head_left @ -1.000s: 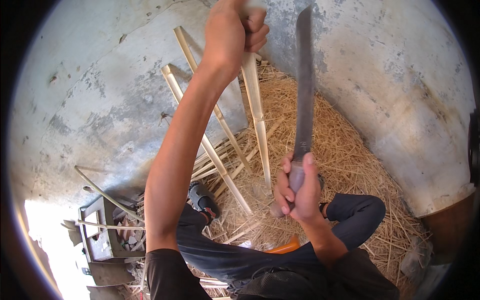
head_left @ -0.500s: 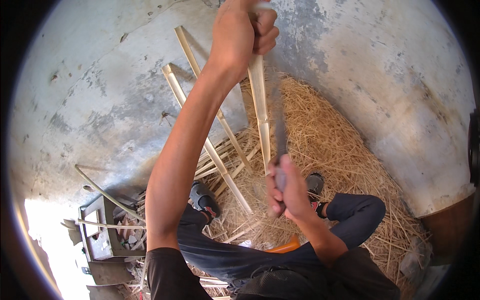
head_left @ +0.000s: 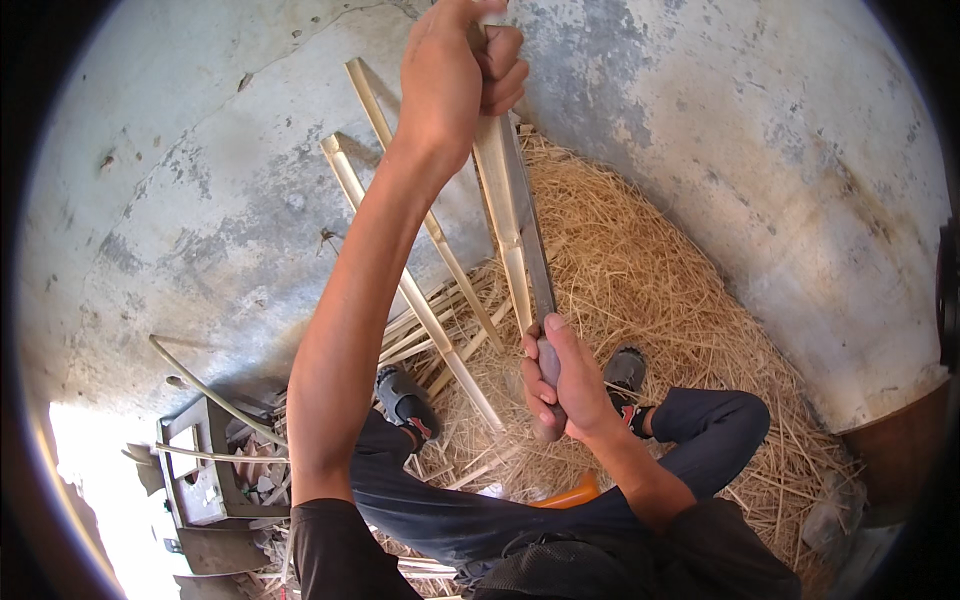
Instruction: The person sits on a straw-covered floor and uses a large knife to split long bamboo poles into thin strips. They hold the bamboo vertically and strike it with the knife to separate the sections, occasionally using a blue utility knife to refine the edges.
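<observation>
One split bamboo length (head_left: 497,185), one long knife (head_left: 541,275), side by side

- Plastered wall (head_left: 740,130), patchy grey and white: beyond left hand (head_left: 462,80) and right hand (head_left: 566,375).
- Heap of dry, straw-coloured shavings (head_left: 640,240): ahead and to the right of right hand.
- Dark trousers (head_left: 430,510): below both hands, knees apart.
- Grey box-like frame (head_left: 208,490): well left of right hand, somewhat lower.
- Two bamboo strips (head_left: 440,330), slanting: tops left of left hand, feet left of right hand.
- Bamboo length: upper part gripped in left hand's fist, lower end just beside right hand's fingers.
- Knife: handle wrapped in right hand; blade runs along bamboo's right edge toward left hand. Contact between them: cannot tell. Tip not clear.
- Dark shoes (head_left: 405,400): either side of right hand.
- Orange piece (head_left: 570,492): below right hand, partly hidden.
</observation>
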`<state>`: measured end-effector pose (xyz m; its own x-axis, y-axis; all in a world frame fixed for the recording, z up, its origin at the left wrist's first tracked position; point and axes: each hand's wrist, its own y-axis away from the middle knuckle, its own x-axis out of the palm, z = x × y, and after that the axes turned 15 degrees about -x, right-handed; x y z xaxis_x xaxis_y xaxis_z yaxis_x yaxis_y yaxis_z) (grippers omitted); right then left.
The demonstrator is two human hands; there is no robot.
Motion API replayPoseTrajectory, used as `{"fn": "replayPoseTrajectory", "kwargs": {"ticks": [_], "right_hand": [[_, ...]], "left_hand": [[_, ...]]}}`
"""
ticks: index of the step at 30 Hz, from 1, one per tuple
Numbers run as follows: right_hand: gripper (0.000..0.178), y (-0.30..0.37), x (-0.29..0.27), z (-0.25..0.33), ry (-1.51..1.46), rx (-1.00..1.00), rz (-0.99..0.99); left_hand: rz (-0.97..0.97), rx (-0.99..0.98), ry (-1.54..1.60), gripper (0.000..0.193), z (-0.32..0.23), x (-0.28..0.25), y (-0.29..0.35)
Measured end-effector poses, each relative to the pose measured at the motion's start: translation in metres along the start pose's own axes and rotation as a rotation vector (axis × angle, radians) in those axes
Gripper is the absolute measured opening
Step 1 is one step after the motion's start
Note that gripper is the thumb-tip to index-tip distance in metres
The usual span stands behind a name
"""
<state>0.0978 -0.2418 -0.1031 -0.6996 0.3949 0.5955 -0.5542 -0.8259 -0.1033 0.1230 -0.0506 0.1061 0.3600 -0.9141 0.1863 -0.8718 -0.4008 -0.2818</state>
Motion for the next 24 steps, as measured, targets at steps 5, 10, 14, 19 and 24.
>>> {"fn": "replayPoseTrajectory", "kwargs": {"ticks": [5,10,14,19,24], "right_hand": [[0.047,-0.015,0.018,0.026,-0.008,-0.045,0.015],[0.047,-0.022,0.001,-0.013,0.034,-0.026,-0.067],[0.046,-0.021,-0.030,-0.050,0.007,0.176,-0.210],[0.045,-0.021,-0.021,-0.028,-0.045,0.024,-0.068],[0.047,0.000,0.013,0.014,-0.094,-0.262,-0.012]], "left_hand": [[-0.064,-0.018,0.002,0.023,-0.002,0.008,0.004],[-0.051,0.009,-0.011,0.023,-0.003,0.003,0.007],[-0.072,0.007,0.003,0.023,-0.004,-0.003,0.007],[-0.084,-0.033,0.024,0.022,-0.002,-0.004,0.002],[-0.201,-0.023,-0.058,0.023,-0.006,0.011,0.005]]}}
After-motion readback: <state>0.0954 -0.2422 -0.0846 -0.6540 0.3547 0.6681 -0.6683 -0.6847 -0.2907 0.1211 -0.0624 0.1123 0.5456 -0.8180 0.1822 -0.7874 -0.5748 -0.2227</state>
